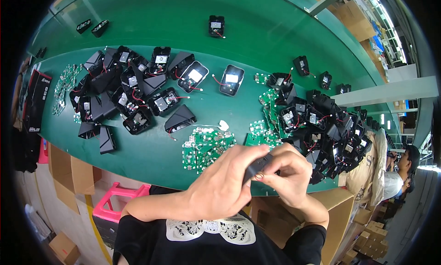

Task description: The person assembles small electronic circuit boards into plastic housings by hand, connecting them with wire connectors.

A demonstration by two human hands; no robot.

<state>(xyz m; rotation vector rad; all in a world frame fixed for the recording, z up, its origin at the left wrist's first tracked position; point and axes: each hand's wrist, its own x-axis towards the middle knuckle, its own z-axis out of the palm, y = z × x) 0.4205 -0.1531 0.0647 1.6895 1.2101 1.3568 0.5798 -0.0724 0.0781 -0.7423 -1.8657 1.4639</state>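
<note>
Close to the table's front edge, my left hand (218, 182) is closed around a black plastic housing (258, 167), held tilted. My right hand (290, 173) has its fingers curled against the right side of the same housing, thumb and forefinger pressed at its edge. A small brownish loop shows by the right thumb; what it is I cannot make out. The inside of the housing is hidden by my fingers. Just beyond my hands lie green circuit boards (202, 148), some in joined panels, with a second group of boards (264, 138) to the right.
Black housings with red wires are heaped on the left (131, 88) and right (326, 131) of the green table (220, 113). Two open housings (231, 79) lie at the middle back. Cardboard boxes (337, 210) and a pink stool (115, 196) stand below the front edge.
</note>
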